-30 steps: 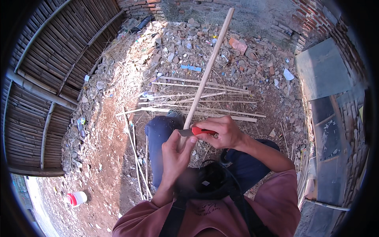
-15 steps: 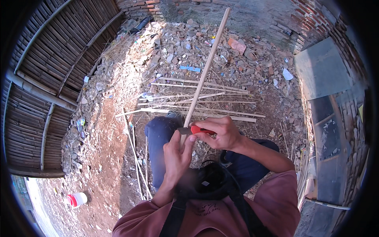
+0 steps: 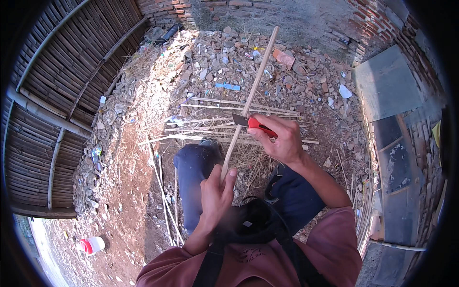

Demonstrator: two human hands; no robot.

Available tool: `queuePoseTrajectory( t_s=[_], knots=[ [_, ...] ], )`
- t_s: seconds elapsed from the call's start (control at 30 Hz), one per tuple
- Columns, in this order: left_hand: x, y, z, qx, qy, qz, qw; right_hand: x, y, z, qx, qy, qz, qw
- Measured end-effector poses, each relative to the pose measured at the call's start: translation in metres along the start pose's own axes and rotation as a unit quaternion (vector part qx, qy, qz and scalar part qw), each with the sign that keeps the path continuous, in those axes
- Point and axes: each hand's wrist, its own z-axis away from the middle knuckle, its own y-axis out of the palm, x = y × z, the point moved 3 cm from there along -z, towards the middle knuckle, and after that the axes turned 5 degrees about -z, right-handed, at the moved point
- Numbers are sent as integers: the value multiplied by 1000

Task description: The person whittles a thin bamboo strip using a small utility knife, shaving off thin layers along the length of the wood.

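Note:
A long, pale bamboo strip (image 3: 262, 69) slants away from me, its near end gripped in my left hand (image 3: 215, 193) between thumb and fingers. Farther up the strip, my right hand (image 3: 283, 141) is closed round a red-handled knife (image 3: 258, 126). Its wide grey blade lies across the strip, around the middle of its length. Under the strip, several similar thin strips (image 3: 282, 111) lie crosswise on the ground beyond my knees. My fingers hide the strip's near tip.
Rubble and litter (image 3: 215, 62) cover the ground up to a brick wall (image 3: 267, 14). A bamboo-slat panel (image 3: 52, 62) stands left, boards (image 3: 389, 86) lean right. More strips (image 3: 165, 196) lie beside my left leg. A red-and-white container (image 3: 93, 245) sits at lower left.
My right hand has moved the knife away from my left hand, up the strip. The strip's far end has come nearer, and my left hand sits slightly lower.

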Motion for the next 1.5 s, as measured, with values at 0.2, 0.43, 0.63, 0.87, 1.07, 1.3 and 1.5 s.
queuePoseTrajectory(
  t_s=[0.2,0.43,0.63,0.87,1.07,1.3,1.5],
  knots=[
    [0,-4,-1,12,25,18,999,-6,-7,0,-22,-6,1,1000],
    [11,-6,-7,56,35,82,994,10,14,17,54,-51,-52,996],
    [0,-11,-12,73,107,86,988,22,29,33,112,-47,-83,989],
    [5,-4,-17,32,150,38,987,19,34,37,122,-42,-67,989],
    [-2,2,-20,1,98,9,995,24,33,35,94,-25,-39,994],
    [-2,7,-25,-5,71,-35,997,31,28,31,119,37,4,992],
    [4,10,-26,-18,64,-39,997,30,26,30,133,44,48,989]
  ],
)
